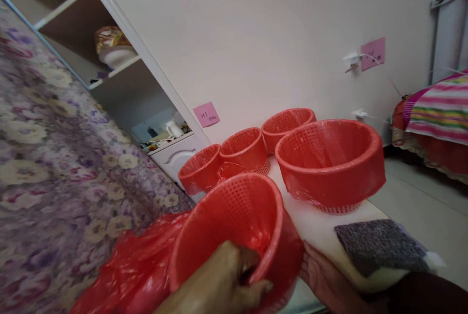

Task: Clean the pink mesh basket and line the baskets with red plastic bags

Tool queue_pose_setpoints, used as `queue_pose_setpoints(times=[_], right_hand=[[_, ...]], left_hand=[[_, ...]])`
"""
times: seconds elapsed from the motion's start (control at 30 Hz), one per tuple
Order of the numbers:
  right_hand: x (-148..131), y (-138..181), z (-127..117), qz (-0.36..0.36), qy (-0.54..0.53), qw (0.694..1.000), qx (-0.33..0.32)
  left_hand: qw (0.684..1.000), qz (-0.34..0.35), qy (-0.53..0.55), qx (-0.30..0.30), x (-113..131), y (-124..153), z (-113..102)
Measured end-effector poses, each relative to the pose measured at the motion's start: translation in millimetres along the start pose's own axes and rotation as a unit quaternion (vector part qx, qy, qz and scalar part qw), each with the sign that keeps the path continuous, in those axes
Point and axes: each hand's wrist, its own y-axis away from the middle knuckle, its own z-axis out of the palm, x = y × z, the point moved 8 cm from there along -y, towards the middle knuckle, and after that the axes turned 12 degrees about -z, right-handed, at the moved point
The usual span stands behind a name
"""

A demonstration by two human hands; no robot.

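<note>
1. The bed point(54, 158), under a purple flowered cover, lies just left of the table and fills that whole side, so there is no free room there.
2. The table point(314, 226), a narrow white top, is the landmark. Its right edge drops to open floor, the only free room for moving.
3. The big basket point(331, 163), red and lined with film, stands on the table's middle, close to the right edge. A knock from the left could, I judge, push it off to the floor.
4. The near basket point(234, 236) is tilted at the table's near left corner, its mouth turned toward the far end, with a red liner inside.
5. Three more baskets point(243, 148) stand in a row at the table's far end, touching one another.
6. Loose red bags point(135, 265) spill between the table and the bed. They could slide or snag on the rim.
7. A grey pad point(380, 245) lies on the table's near right corner.
8. The left hand point(223, 280) is closed over the near basket's rim, fingers hooked inside. A thin liner pulled hard could tear.
9. The right hand point(325, 280) presses flat against that basket's outer wall at the table's near edge, fingers spread and clasping nothing.
</note>
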Motion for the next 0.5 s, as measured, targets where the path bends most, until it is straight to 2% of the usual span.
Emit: queue_pose_setpoints(times=[0.13, 0.23, 0.3, 0.37, 0.43, 0.5], right_hand=[[-6.8, -0.6, 20.2, 0.016, -0.004, 0.999, -0.043], [-14.4, 1.3, 34.7, -0.020, -0.008, 0.998, -0.067], [-18.3, 2.0, 36.4, -0.052, -0.004, 0.996, -0.066], [-13.9, 2.2, 30.9, -0.043, 0.002, 0.998, -0.056], [-5.3, 1.8, 20.5, -0.017, 0.006, 0.999, -0.036], [-0.1, 0.5, 10.1, -0.015, 0.006, 1.000, -0.011]], left_hand=[[0.999, 0.033, 0.022, 0.035, 30.0, -26.8, -3.9], [0.998, 0.041, 0.022, 0.034, 37.7, -46.8, -9.6], [0.998, 0.038, 0.043, 0.002, 30.8, -58.0, -12.4], [0.997, 0.042, 0.056, -0.034, 15.3, -69.4, -14.7], [0.997, 0.051, 0.021, -0.049, -7.5, -83.5, -14.8], [0.995, 0.065, -0.048, -0.056, -32.4, -99.7, -6.2]])
